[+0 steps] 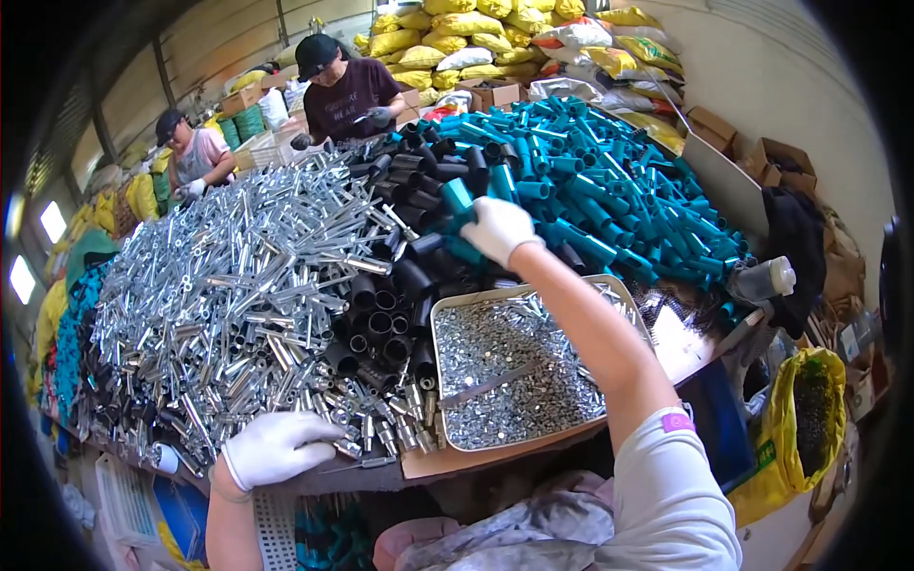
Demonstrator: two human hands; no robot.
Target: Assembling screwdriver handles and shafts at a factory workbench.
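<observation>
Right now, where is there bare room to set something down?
A narrow strip of cardboard shows bare along the near edge of the tray. Black tubes and silver parts crowd its left, teal tubes its far side, small pieces its inside.

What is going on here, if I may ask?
The person's gloved right hand is at a teal tube; whether it grips it is hard to tell. The gloved left hand is by metal fittings on the near side. A tray of small metal parts lies partly beneath the right forearm. Beyond the heap of silver parts are a co-worker in a dark shirt and another in pink.
</observation>
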